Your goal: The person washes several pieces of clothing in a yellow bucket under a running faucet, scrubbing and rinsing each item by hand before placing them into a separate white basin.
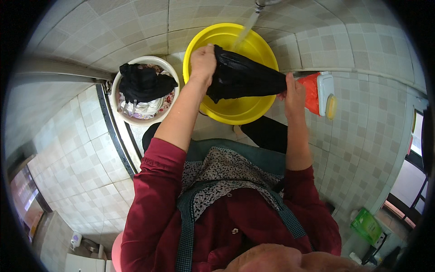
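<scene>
A wet black cloth garment point(244, 75) is stretched between my two hands above a yellow basin point(238, 119). At its left end, my left hand point(203, 64) is closed on the fabric over the basin's left side. The narrow right end is pinched in my right hand point(294, 93), just past the basin's right rim. Water runs from a tap point(258, 8) into the far part of the basin, behind the garment. The garment hides much of the basin's inside; its exact kind cannot be made out.
Left of the basin stands a white tub point(174, 72) piled with a black garment point(145, 84) and white and floral laundry point(146, 108). A red plastic bag point(310, 93) and a white container with a yellow piece point(331, 106) are at the right. Tiled walls rise around.
</scene>
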